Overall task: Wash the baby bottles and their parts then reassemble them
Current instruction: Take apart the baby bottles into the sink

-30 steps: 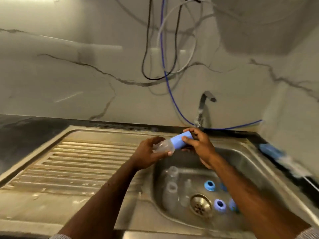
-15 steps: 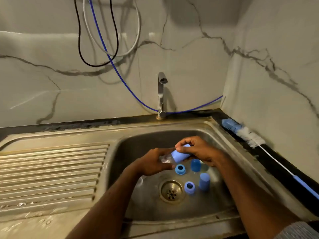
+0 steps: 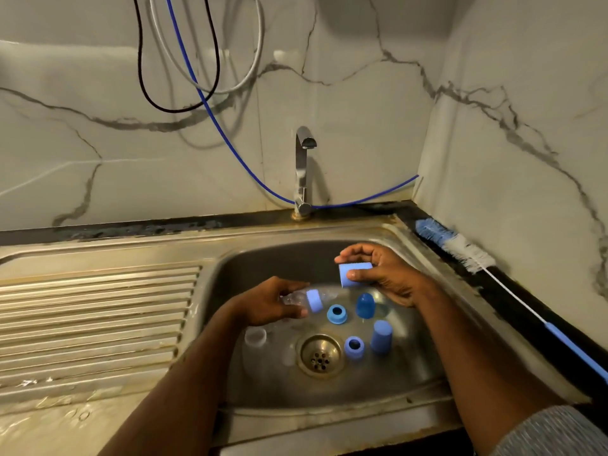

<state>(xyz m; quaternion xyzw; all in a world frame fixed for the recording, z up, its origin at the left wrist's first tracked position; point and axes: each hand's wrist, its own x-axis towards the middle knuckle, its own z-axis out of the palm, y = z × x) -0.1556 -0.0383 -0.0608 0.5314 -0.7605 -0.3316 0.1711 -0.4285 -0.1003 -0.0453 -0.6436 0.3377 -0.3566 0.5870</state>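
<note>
Two hands now work apart: right hand (image 3: 385, 274) fingers pinch the removed blue cap (image 3: 355, 274), left hand (image 3: 273, 302) fingers grip the uncapped bottle (image 3: 304, 299), so disassembly proceeds.

clear bottle (image 3: 297, 297): lying sideways, blue collar on, above-left of drain (image 3: 320, 356) | light-blue cap (image 3: 354, 274): detached, above drain | two blue rings (image 3: 337, 313), two caps (image 3: 381, 336): upright, right of drain | clear bottle (image 3: 255, 337): left of drain

Left hand (image 3: 269, 304) grips bottle (image 3: 296, 297); right hand (image 3: 385, 274) holds cap (image 3: 353, 274).
</note>
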